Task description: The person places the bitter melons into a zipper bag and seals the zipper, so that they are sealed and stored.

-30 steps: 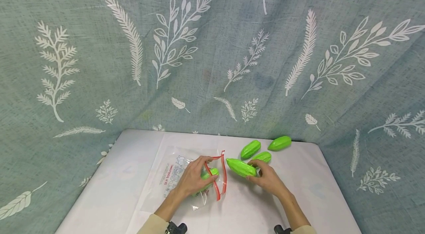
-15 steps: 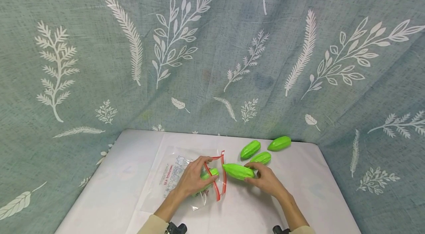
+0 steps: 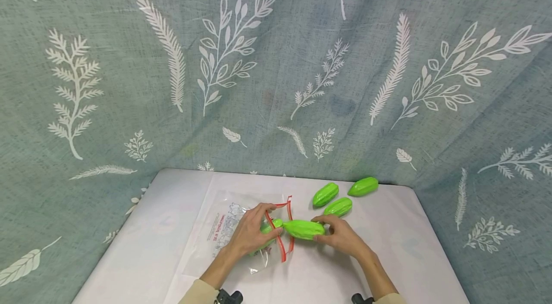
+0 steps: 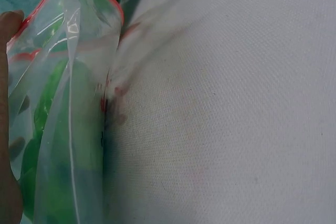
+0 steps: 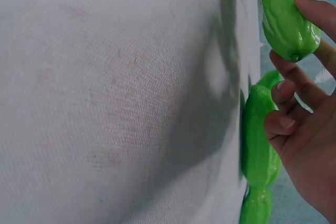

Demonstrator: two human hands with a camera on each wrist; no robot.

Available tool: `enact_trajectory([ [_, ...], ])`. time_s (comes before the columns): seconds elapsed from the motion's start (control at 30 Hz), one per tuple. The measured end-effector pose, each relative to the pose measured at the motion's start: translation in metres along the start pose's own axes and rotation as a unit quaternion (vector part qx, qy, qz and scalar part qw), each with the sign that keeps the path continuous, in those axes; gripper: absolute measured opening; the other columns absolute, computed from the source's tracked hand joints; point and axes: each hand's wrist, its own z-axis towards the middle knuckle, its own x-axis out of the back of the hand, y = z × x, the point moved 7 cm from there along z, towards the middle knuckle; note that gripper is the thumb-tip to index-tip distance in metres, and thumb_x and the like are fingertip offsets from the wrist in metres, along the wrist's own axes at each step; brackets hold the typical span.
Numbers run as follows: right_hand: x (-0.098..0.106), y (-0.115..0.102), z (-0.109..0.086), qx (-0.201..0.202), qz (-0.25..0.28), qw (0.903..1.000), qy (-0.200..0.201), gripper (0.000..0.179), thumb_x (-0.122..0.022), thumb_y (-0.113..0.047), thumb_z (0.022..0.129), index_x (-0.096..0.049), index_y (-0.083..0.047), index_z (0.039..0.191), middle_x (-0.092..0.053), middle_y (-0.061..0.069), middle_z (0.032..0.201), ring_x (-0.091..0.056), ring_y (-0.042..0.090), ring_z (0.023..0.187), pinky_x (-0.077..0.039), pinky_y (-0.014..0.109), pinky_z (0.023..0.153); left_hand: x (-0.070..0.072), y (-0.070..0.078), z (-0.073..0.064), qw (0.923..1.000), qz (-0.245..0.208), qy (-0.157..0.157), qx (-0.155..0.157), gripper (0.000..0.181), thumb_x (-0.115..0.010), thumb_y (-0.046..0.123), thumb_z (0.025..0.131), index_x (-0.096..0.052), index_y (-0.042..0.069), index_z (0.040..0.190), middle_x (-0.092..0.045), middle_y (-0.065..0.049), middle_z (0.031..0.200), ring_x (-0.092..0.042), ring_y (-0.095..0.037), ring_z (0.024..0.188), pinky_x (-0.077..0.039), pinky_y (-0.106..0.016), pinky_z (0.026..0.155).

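Observation:
My left hand [image 3: 252, 228] holds the red-rimmed mouth of a clear zip bag [image 3: 200, 249] between thumb and fingers, keeping it spread. Inside the bag lies a green ridged gourd [image 3: 266, 228], seen through the plastic [image 4: 73, 145] in the left wrist view. My right hand [image 3: 345, 237] pinches the blunt end of a second green ridged gourd [image 3: 306, 230]. Its pointed tip has crossed the bag's mouth, close to my left thumb. In the right wrist view, thumb and fingers grip this gourd [image 5: 286, 17] while the lower fingers curl loosely off it.
Behind the right hand lie three more green gourds: one nearest the hand [image 3: 338, 206], one to its left [image 3: 325, 194], and one at the back edge [image 3: 363, 186]. A white cloth covers the table [image 3: 379, 265]. A leaf-patterned curtain [image 3: 267, 78] rises behind it.
My right hand has moved left and slightly nearer, bringing the gourd's tip from outside the bag to within its mouth. The left hand and the bag stay put.

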Motion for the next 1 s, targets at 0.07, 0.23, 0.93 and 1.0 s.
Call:
enact_trajectory([
  [0.07,-0.002,-0.001,0.0,0.001,-0.003,1.0,-0.008,0.044,-0.079,-0.039,0.085,-0.068,-0.025,0.125,-0.065,-0.006,0.114,-0.056,0.019,0.091,-0.046,0.027,0.072,0.0,0.0,0.0,1.0,0.0,-0.004,0.001,0.064,-0.08,0.049,0.082,-0.055,0.025,0.136,-0.067,0.0,0.123,-0.064,-0.019,0.111,-0.05,-0.047,0.098],
  [0.23,-0.007,-0.001,0.002,0.004,-0.009,0.9996,-0.025,0.043,-0.079,-0.04,0.084,-0.069,-0.027,0.123,-0.064,-0.009,0.11,-0.056,0.016,0.093,-0.047,0.03,0.075,0.0,-0.001,0.0,0.9999,0.006,-0.008,0.002,0.064,-0.074,0.056,0.084,-0.054,0.025,0.137,-0.066,0.002,0.124,-0.063,-0.018,0.113,-0.049,-0.046,0.099],
  [0.93,-0.023,-0.009,0.01,0.002,-0.047,0.9966,-0.068,0.046,-0.079,-0.044,0.084,-0.069,-0.027,0.126,-0.065,-0.007,0.119,-0.057,0.015,0.098,-0.049,0.039,0.081,-0.001,0.001,0.0,1.0,0.005,-0.002,-0.004,0.063,-0.079,0.049,0.083,-0.056,0.023,0.135,-0.067,0.002,0.123,-0.063,-0.015,0.111,-0.05,-0.045,0.098],
  [1.0,-0.025,-0.01,0.011,0.006,-0.055,0.9962,-0.068,0.047,-0.078,-0.045,0.084,-0.069,-0.027,0.127,-0.065,-0.007,0.12,-0.057,0.014,0.098,-0.049,0.038,0.082,-0.001,0.001,0.0,1.0,0.008,-0.006,-0.001,0.062,-0.077,0.051,0.084,-0.055,0.024,0.136,-0.066,0.004,0.124,-0.062,-0.013,0.112,-0.049,-0.044,0.099],
])
